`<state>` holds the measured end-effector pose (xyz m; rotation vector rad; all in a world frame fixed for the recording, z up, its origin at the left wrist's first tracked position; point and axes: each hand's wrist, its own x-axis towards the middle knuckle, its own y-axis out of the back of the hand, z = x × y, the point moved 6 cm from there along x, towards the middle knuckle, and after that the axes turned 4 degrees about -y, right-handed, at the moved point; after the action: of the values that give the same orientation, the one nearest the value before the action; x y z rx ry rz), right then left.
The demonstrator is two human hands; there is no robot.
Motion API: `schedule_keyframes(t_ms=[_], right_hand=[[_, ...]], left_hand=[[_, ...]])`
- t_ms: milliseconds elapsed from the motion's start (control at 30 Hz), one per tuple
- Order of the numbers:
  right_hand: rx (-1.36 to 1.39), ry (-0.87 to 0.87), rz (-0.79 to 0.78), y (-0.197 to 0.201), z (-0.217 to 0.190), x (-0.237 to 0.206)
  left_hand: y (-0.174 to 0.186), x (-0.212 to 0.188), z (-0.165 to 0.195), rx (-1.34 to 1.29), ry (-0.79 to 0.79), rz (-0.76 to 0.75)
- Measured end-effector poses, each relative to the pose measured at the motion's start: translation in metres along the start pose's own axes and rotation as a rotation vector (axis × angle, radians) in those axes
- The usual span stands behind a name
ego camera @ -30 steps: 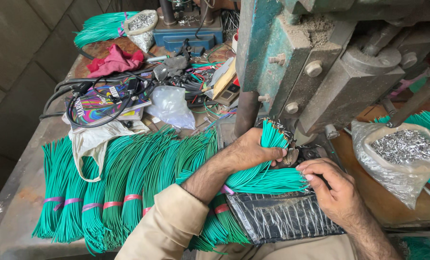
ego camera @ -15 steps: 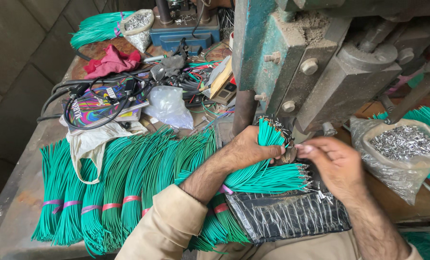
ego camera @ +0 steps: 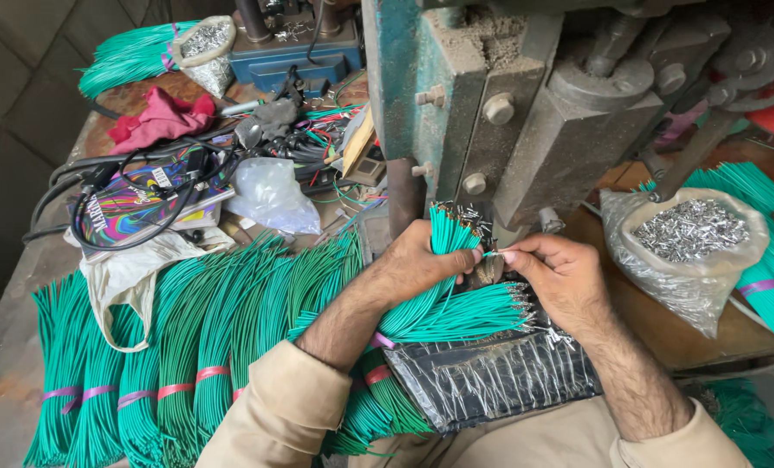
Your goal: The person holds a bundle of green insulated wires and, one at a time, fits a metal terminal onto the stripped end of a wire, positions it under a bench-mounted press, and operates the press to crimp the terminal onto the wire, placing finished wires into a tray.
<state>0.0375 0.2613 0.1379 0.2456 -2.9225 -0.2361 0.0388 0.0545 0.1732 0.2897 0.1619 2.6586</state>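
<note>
My left hand (ego camera: pixel 422 260) grips an upright bundle of green wires (ego camera: pixel 447 236) with bare ends, just below the heavy green-grey press machine (ego camera: pixel 526 130). My right hand (ego camera: pixel 560 277) pinches a single green wire (ego camera: pixel 488 254) by its tip, right beside my left thumb. A fan of green wires with metal terminals (ego camera: pixel 465 312) lies under both hands on a black plastic sheet (ego camera: pixel 491 377).
Many banded bundles of green wires (ego camera: pixel 179 347) cover the bench at left. A plastic bag of small metal terminals (ego camera: pixel 690 234) sits at right. Behind lie black cables (ego camera: pixel 127 186), a clear bag (ego camera: pixel 270 195), a red cloth (ego camera: pixel 162 117) and another bag of terminals (ego camera: pixel 203 43).
My right hand has risen from the fanned wires and moved left to my left thumb, now pinching one wire. My left hand keeps its grip on the bundle.
</note>
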Motion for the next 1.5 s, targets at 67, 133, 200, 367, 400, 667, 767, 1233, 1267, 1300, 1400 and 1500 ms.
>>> schedule_keyframes(t_ms=[67,133,200,367,400,667,767,1233,1267,1300,1400,1500], right_hand=[[-0.021,-0.004,0.008,0.001,-0.003,0.0],[-0.044,-0.013,0.014,0.002,-0.005,0.0],[-0.068,-0.023,0.016,0.003,-0.006,0.0],[-0.081,-0.015,0.023,0.006,-0.005,0.0],[-0.083,-0.011,0.026,0.008,-0.005,-0.001],[-0.004,0.011,0.025,0.001,-0.009,-0.007],[0.038,0.11,-0.055,0.003,-0.029,-0.025],[-0.693,-0.033,-0.085,0.038,-0.035,-0.051],[-0.664,-0.06,-0.086,0.04,-0.033,-0.052],[-0.638,-0.083,-0.085,0.043,-0.032,-0.052],[-0.727,0.05,-0.069,0.042,-0.037,-0.054],[-0.74,0.139,-0.113,0.036,-0.037,-0.056]], left_hand=[[0.0,0.0,0.003,0.04,-0.001,0.002],[-0.001,0.001,0.005,0.071,0.003,0.008],[-0.002,0.002,0.005,0.062,0.027,0.007],[-0.003,0.003,0.006,0.048,0.035,0.016],[-0.003,0.003,0.007,0.057,0.026,0.02],[-0.001,-0.004,-0.001,-0.003,0.032,0.009],[-0.003,-0.004,-0.002,-0.065,-0.07,-0.029],[-0.006,-0.005,-0.002,-0.082,-0.067,-0.024],[-0.007,-0.004,-0.002,-0.091,-0.075,-0.032],[-0.007,-0.003,-0.002,-0.1,-0.088,-0.039],[-0.008,-0.001,-0.006,-0.082,-0.075,-0.072],[-0.009,-0.001,-0.009,-0.156,-0.046,-0.115]])
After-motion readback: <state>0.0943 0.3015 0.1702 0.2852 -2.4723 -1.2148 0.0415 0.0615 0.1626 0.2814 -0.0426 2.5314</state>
